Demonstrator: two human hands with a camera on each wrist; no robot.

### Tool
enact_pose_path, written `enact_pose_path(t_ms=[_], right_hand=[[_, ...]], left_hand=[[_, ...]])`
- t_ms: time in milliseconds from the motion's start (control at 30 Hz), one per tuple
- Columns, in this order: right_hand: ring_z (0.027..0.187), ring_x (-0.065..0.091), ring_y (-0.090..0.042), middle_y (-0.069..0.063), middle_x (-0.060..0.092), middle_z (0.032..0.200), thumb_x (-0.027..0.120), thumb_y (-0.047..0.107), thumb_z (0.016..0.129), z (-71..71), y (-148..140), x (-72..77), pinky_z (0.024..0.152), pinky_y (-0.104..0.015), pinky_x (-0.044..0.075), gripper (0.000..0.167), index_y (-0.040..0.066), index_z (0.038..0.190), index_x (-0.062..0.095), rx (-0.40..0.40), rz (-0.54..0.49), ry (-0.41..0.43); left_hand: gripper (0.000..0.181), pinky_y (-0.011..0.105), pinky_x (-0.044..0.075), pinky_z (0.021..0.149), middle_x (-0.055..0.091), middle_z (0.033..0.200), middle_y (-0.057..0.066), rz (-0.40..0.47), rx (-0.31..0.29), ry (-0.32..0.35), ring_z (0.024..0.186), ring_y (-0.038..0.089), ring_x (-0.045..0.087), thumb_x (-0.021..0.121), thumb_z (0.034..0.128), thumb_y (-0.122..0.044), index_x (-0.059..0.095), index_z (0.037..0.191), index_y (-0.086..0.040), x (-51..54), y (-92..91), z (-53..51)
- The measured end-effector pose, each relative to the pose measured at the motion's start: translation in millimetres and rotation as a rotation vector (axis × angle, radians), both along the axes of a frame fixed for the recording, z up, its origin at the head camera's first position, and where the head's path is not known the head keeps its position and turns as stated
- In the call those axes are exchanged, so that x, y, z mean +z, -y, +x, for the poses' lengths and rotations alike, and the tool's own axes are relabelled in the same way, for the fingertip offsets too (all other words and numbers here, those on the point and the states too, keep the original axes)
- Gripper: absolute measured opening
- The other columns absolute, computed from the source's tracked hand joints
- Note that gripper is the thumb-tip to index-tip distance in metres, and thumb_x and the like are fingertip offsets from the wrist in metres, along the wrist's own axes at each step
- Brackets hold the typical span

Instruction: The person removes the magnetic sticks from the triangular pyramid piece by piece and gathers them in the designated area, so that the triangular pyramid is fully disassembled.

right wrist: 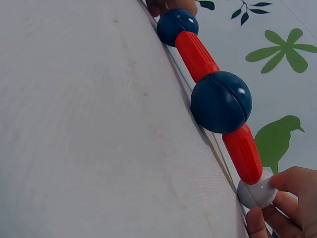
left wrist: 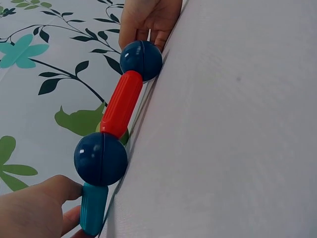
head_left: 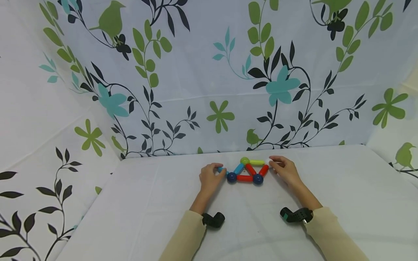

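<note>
A flat frame of toy rods and balls lies on the white table between the hands. My left hand (head_left: 210, 178) pinches a light blue rod (left wrist: 94, 208) at the left end, joined to a dark blue ball (head_left: 232, 177). My right hand (head_left: 286, 171) grips a white ball (right wrist: 256, 192) at the right end, where a red rod (right wrist: 242, 153) meets it. Another red rod (head_left: 245, 178) links the first dark blue ball to a second dark blue ball (head_left: 258, 179). Behind them, a green ball (head_left: 245, 160) joins a second blue rod (head_left: 239, 168), a slanted red rod (head_left: 250, 169) and a yellow-green rod (head_left: 257, 162).
The white table (head_left: 248, 228) stretches in front of and beside the frame. Close behind its back edge hangs a patterned cloth (head_left: 183, 79) with leaves, birds and flowers. Black cameras are strapped on the left wrist (head_left: 213, 220) and right wrist (head_left: 296, 215).
</note>
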State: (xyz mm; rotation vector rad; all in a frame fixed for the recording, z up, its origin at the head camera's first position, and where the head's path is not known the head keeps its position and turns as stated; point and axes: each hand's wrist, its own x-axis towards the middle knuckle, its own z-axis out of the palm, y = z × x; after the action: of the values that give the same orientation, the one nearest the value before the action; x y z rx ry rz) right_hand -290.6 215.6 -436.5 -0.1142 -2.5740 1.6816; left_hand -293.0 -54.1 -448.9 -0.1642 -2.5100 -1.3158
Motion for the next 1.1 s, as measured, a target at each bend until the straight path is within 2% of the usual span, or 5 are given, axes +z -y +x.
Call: enact_pose_path(t_ms=[300,500,767,933,1100], right_hand=[[0.098,0.056,-0.023,-0.023,0.052,0.135,0.053,0.022,0.101,-1.2,-1.0,-1.8,0.074,-0.013,0.047,0.042,0.000,0.136,0.052,0.004,-0.019,-0.028],[0.098,0.055,-0.020,-0.023,0.054,0.134,0.054,0.019,0.101,-0.5,-1.4,-3.9,0.074,-0.015,0.047,0.039,0.000,0.134,0.055,0.023,-0.022,-0.066],[0.094,0.055,-0.011,-0.023,0.054,0.133,0.056,0.013,0.098,2.0,0.2,-3.2,0.075,-0.011,0.048,0.037,-0.002,0.132,0.056,0.029,-0.021,-0.095],[0.100,0.056,-0.018,-0.024,0.054,0.133,0.058,0.013,0.097,2.8,0.5,-2.6,0.076,-0.011,0.047,0.038,-0.002,0.132,0.057,0.033,-0.009,-0.097],[0.104,0.055,-0.025,-0.024,0.053,0.134,0.058,0.014,0.097,4.3,0.7,-1.0,0.077,-0.011,0.047,0.039,-0.002,0.133,0.055,0.073,-0.011,-0.081]], left_hand=[[0.026,0.056,0.032,0.095,0.067,0.110,0.015,-0.014,-0.007,-0.011,0.115,0.037,0.051,0.068,0.0869,-0.022,0.072,0.105,-0.004,-1.3,0.0,-0.2],[0.027,0.056,0.033,0.097,0.062,0.116,0.015,-0.068,-0.018,0.000,0.117,0.035,0.049,0.066,0.0902,-0.020,0.069,0.113,-0.007,2.9,-2.8,1.9],[0.032,0.046,0.042,0.100,0.058,0.121,0.014,-0.055,-0.086,-0.074,0.117,0.030,0.054,0.061,0.0931,-0.017,0.062,0.123,-0.005,17.8,-10.8,8.8],[0.029,0.041,0.045,0.100,0.058,0.124,0.012,-0.096,-0.138,-0.123,0.117,0.027,0.056,0.060,0.0946,-0.017,0.062,0.122,-0.007,22.8,-17.0,11.1],[0.028,0.041,0.047,0.098,0.058,0.123,0.011,-0.127,-0.197,-0.165,0.114,0.028,0.058,0.060,0.0951,-0.016,0.063,0.121,-0.007,24.8,-21.1,13.9]])
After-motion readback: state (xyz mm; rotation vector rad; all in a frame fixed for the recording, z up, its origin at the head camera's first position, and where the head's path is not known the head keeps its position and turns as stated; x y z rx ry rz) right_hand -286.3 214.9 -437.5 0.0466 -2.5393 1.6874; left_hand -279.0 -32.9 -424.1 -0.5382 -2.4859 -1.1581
